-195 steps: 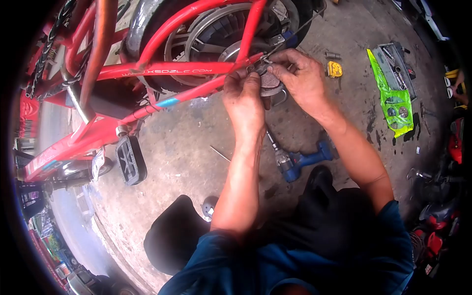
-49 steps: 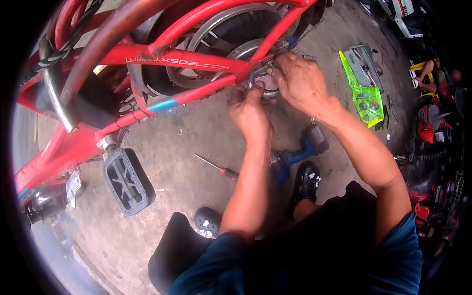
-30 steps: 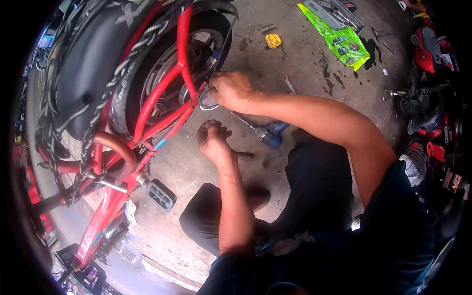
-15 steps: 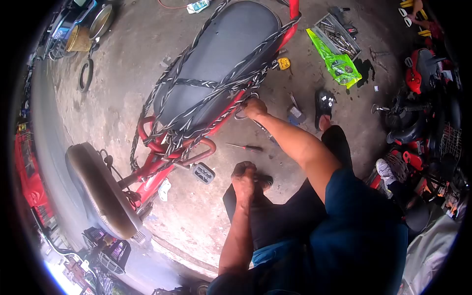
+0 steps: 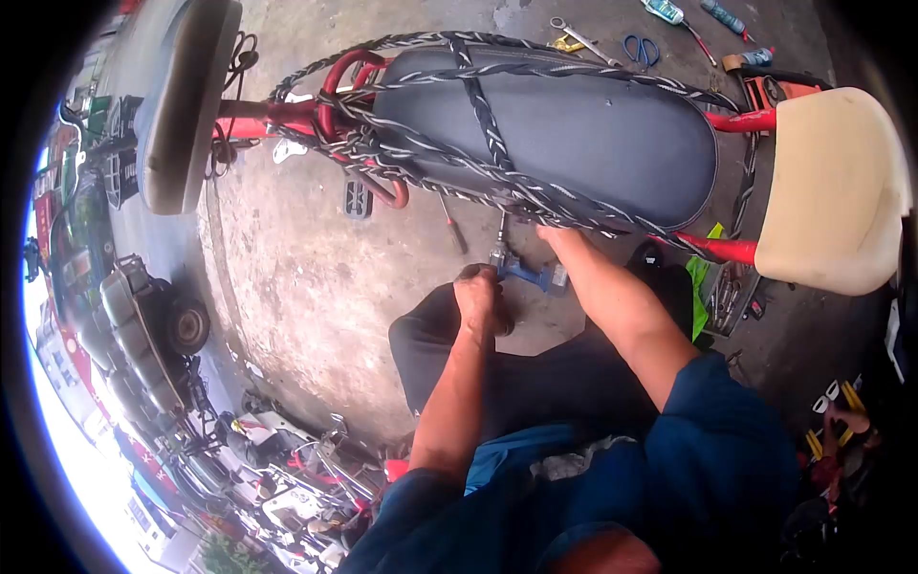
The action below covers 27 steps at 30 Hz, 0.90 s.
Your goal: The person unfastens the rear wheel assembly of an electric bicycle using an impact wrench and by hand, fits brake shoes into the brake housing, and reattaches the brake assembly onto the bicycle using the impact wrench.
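My left hand (image 5: 477, 289) is closed in a fist at my bent knee; I cannot make out anything inside it. Under the near edge of a long dark bike seat (image 5: 583, 120), my right hand (image 5: 553, 232) reaches in, its fingers hidden by the seat and ropes. Black-and-grey braided rope (image 5: 483, 120) is wound around the seat and the red frame (image 5: 335, 91). On the floor between my hands lies a blue power tool (image 5: 531, 272). A screwdriver (image 5: 453, 228) lies left of it, near a pedal (image 5: 358, 198).
A tan pad (image 5: 832, 191) is at the bike's right end, a second saddle (image 5: 189, 105) at its left. A metal tool tray (image 5: 734, 297) with a green bag (image 5: 700, 297) stands right of my leg. Beyond the bike lie scissors (image 5: 641, 50), a wrench (image 5: 583, 40) and bottles (image 5: 664, 11).
My view has turned, so the seat now lies across the picture and the tan pad shows. My right hand is further hidden under the seat. My left hand stays closed at the knee.
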{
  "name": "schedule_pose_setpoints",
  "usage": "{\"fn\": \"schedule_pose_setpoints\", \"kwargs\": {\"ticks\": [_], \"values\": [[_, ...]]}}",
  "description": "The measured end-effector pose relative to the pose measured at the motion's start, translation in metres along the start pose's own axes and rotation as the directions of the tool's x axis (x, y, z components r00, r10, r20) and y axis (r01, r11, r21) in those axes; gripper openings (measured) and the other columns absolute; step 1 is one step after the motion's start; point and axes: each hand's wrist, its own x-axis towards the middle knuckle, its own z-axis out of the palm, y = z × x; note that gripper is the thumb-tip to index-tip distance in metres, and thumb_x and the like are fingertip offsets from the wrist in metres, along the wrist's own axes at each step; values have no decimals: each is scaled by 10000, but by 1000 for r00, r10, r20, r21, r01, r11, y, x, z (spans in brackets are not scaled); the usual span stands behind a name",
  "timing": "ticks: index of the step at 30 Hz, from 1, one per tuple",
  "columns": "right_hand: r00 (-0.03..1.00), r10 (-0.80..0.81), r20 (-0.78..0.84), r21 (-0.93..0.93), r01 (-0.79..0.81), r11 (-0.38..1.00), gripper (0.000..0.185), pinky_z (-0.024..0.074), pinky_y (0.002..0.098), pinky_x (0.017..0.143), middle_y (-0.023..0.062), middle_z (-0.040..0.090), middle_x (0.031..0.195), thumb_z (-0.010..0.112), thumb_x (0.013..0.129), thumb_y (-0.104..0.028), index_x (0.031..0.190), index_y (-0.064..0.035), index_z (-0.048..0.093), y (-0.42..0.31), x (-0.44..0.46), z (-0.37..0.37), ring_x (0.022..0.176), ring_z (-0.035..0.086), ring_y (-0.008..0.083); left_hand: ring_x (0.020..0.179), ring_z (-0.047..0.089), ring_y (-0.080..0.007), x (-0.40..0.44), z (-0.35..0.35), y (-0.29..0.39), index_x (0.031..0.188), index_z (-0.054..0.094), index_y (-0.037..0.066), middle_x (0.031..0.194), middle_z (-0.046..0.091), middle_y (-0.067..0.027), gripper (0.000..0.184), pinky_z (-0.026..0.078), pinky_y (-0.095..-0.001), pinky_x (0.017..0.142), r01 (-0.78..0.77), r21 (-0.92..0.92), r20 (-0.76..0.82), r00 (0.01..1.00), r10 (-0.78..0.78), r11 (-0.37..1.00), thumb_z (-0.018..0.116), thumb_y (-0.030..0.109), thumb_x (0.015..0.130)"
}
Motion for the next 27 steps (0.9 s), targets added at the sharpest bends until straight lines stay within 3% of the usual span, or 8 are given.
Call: {"fn": "schedule_pose_setpoints", "kwargs": {"ticks": [1, 4, 5, 7, 9, 15, 18, 27], "values": [[997, 41, 72, 138, -50, 989, 230, 543, 310, 666, 108, 672, 885, 558, 867, -204, 996, -30, 634, 2, 3, -5, 798, 660, 208, 588, 591, -191, 28, -4, -38, 792, 620, 1, 686, 618, -100, 106, 449, -328, 508, -243, 384, 60, 969, 238, 891, 558, 87, 795], [960, 62, 273, 366, -163, 916, 214, 548, 294, 652, 97, 669, 872, 542, 881, -177, 1010, -25, 619, 10, 28, -4, 783, 659, 191, 605, 630, -216, 107, 26, -144, 783, 672, 30, 700, 661, -113, 167, 468, -381, 542, 71, 122, -144, 988, -54, 990, 596, 178, 763], [943, 61, 328, 388, -193, 901, 208, 550, 289, 647, 94, 668, 868, 537, 885, -168, 1015, -24, 615, 2, 25, -5, 778, 658, 186, 687, 671, -226, 150, 38, -214, 738, 691, 58, 770, 695, -94, 179, 508, -396, 605, -185, 636, -224, 885, 408, 749, 629, 225, 763], [923, 81, 375, 387, -235, 891, 201, 542, 291, 653, 86, 665, 866, 522, 897, -168, 1015, -29, 605, -23, -10, -6, 773, 657, 184, 824, 668, -264, 165, 49, -256, 817, 694, 51, 881, 691, -134, 207, 516, -407, 724, 25, 790, -88, 994, 72, 613, 623, 238, 764], [927, 36, 373, 373, -185, 909, 209, 525, 303, 658, 83, 661, 871, 537, 890, -193, 1007, -35, 605, -45, -13, 3, 775, 654, 194, 1058, 597, -346, 174, 73, -247, 988, 658, 3, 1082, 633, -206, 324, 467, -416, 931, 562, 7, -480, 727, -491, 827, 596, 229, 765], [940, -153, 304, 448, 1, 894, 235, 483, 300, 625, 70, 656, 876, 577, 872, -234, 1005, -44, 617, -31, -37, 15, 777, 646, 184, 694, 625, -293, 263, 102, -336, 1025, 566, -53, 906, 630, -148, 392, 525, -387, 677, 221, -475, -148, 934, -325, 852, 672, 111, 685], [896, -223, 383, 445, 32, 895, 261, 484, 296, 680, 79, 656, 961, 538, 889, -243, 1052, -53, 611, -27, -39, 8, 842, 647, 196, 529, 546, -216, 298, 117, -359, 954, 564, -15, 775, 589, -81, 333, 475, -348, 520, 23, -708, -254, 925, -285, 706, 692, 35, 650], [838, -279, 469, 291, 152, 945, 225, 432, 246, 492, 41, 634, 790, 587, 844, -208, 965, -35, 663, -27, -16, -11, 568, 579, 131, 579, 539, -199, 222, 88, -323, 932, 550, 30, 719, 561, -68, 250, 458, -338, 529, -53, -863, -79, 996, -32, 502, 667, 45, 711]]}}
